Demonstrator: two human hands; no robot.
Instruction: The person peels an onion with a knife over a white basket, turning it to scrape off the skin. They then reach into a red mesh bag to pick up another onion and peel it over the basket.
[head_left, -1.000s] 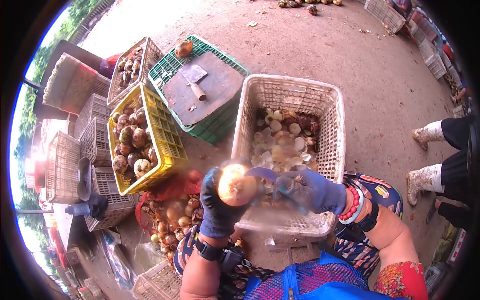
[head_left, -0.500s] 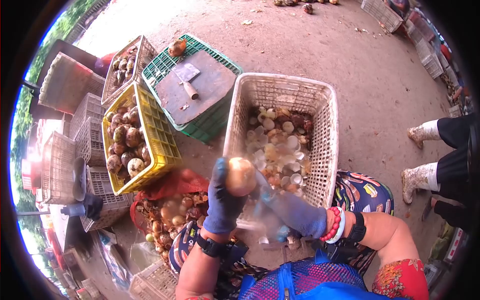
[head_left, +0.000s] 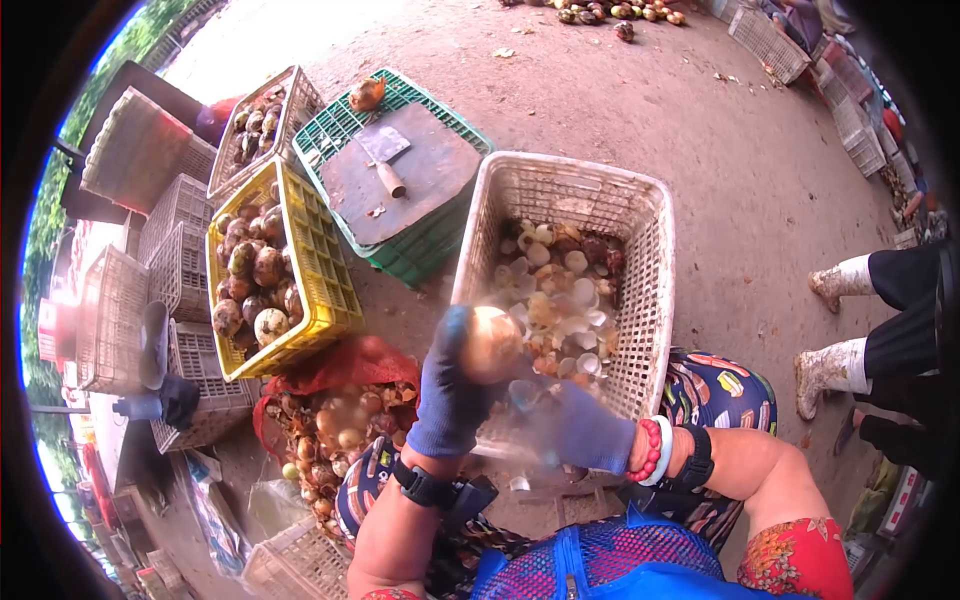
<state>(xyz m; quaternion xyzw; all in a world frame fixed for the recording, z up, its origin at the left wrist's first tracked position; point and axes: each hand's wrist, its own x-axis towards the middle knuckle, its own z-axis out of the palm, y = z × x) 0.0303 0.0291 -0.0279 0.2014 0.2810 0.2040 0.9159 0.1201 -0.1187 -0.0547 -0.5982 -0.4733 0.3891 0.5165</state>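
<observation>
Onion [head_left: 495, 343] is up in the left hand [head_left: 450, 395], gloved fingers clamped round its 7-to-10 o'clock side. I'd guess it's solid, moderately heavy and stiff, so not crush-prone, but that smooth skin could get slippery if it's damp. Best hold is around the fat middle, palm underneath, imo. Right hand [head_left: 585, 425] is a blur at 4 o'clock from it, so I can't tell if those fingers are apart or closed on something. Crate [head_left: 647, 320] with pale scraps [head_left: 585, 292] sits towards 2 o'clock.
</observation>
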